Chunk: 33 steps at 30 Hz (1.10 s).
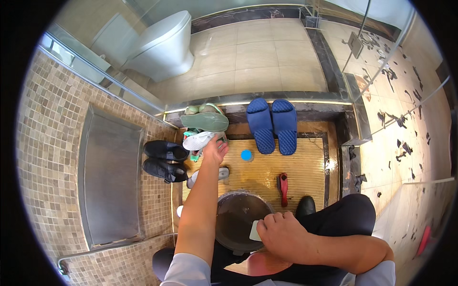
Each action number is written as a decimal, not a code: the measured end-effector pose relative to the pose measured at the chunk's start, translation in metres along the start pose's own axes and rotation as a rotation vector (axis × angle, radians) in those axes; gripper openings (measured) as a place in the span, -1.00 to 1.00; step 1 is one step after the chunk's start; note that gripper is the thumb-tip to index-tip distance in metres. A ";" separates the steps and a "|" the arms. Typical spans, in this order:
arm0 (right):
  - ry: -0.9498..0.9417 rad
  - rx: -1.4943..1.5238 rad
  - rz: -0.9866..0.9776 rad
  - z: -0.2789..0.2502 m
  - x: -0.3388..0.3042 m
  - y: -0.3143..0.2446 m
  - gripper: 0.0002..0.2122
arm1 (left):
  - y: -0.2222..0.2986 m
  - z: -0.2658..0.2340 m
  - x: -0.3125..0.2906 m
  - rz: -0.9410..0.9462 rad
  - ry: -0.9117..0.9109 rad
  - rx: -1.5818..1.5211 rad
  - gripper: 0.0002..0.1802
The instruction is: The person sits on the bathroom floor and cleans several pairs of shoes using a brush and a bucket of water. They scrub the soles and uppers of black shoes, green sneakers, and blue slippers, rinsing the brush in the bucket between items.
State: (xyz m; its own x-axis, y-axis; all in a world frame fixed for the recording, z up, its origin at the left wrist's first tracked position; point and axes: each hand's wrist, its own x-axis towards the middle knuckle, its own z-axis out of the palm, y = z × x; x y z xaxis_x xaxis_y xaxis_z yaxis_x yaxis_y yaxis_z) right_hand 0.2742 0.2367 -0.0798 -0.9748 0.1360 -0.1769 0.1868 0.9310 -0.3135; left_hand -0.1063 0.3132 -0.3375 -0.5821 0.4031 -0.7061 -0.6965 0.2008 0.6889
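Observation:
My left hand (216, 148) reaches forward, its fingers closed at the near right end of a white shoe (196, 141). Part of that grip is hidden by the hand itself. Just behind it, a green slipper (205, 122) leans against the dark ledge. A pale, flat, rectangular block, possibly a bar of soap (255, 230), is held in my right hand (282, 233) over the right side of a dark bucket (243, 195). The bucket stands between my knees and seems to hold liquid.
Blue slippers (273, 126) lean on the ledge. A red-handled brush (283, 189) and blue round cap (246, 155) are on the ribbed yellowish floor (257, 178). Black shoes (165, 161) sit at left, near a grey slipper (223, 172). Glass panels and a toilet (164, 45) stand beyond.

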 end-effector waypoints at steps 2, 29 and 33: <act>-0.004 0.002 -0.013 0.000 -0.001 0.001 -0.67 | -0.003 -0.005 0.021 -0.073 0.049 -0.195 -0.39; -0.110 0.020 -0.017 0.003 0.024 0.008 -0.70 | 0.012 0.015 0.048 -0.041 0.209 -0.346 -0.71; -0.096 0.008 -0.007 0.002 0.022 0.005 -0.70 | 0.024 0.006 0.019 -0.035 0.166 -0.309 -0.79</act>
State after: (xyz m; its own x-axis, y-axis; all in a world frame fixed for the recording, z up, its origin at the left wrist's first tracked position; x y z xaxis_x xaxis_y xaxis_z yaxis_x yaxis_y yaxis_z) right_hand 0.2540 0.2437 -0.0876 -0.9600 0.0961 -0.2630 0.1814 0.9290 -0.3226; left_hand -0.1318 0.3317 -0.3333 -0.5980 0.2445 -0.7633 -0.7967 -0.0776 0.5993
